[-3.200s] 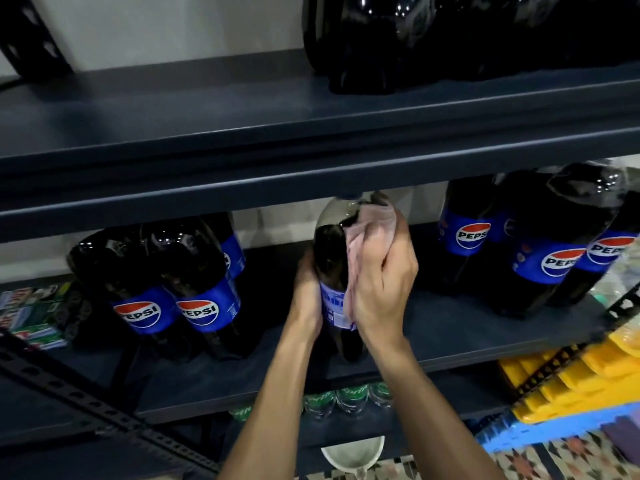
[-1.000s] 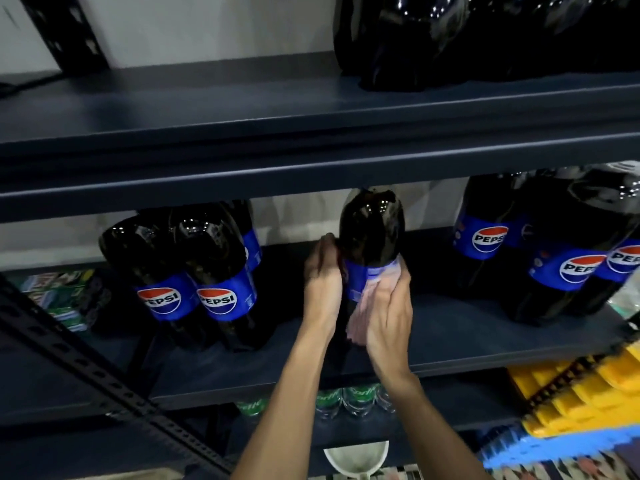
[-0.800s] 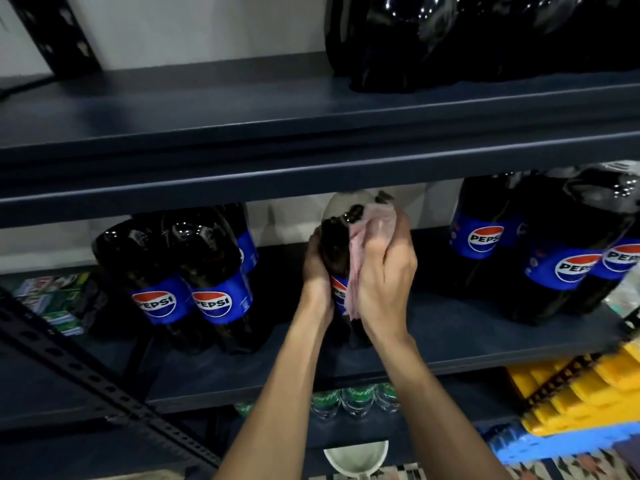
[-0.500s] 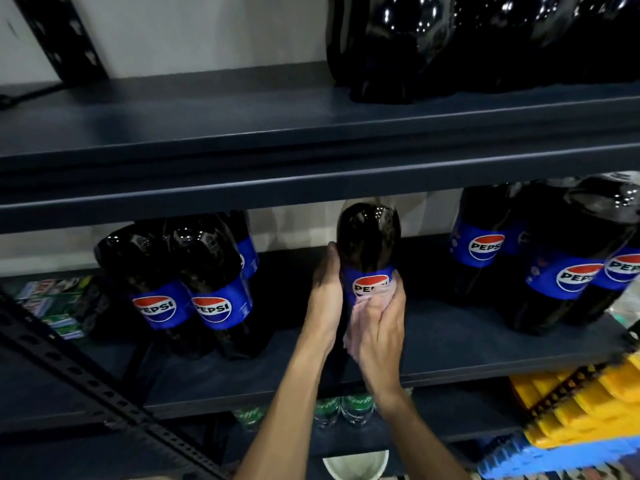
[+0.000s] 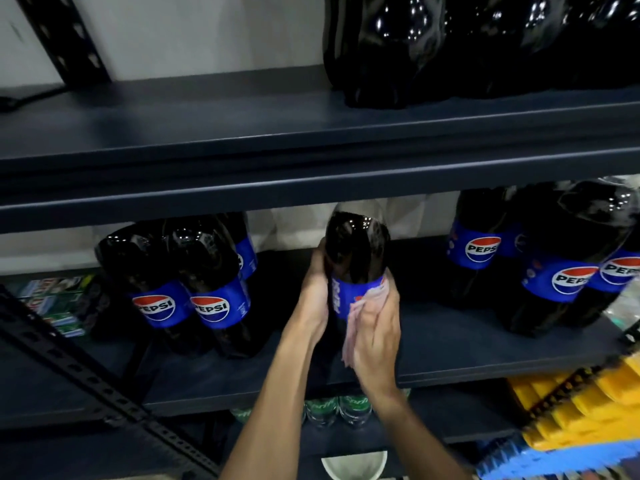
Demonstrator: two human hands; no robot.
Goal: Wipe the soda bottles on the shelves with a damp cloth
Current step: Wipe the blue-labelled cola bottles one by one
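Bottle (image 5: pixel 356 251) between hands: left (image 5: pixel 315 296) grips, right (image 5: pixel 375 337) presses cloth (image 5: pixel 356 318).

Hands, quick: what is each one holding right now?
Left hand: grips the middle Pepsi bottle by its side.
Right hand: holds the pink cloth against that bottle's label.

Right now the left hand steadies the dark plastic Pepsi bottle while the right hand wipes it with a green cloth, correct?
No: the head view shows the right hand wiping the dark plastic Pepsi bottle with a pale pink cloth, not green.
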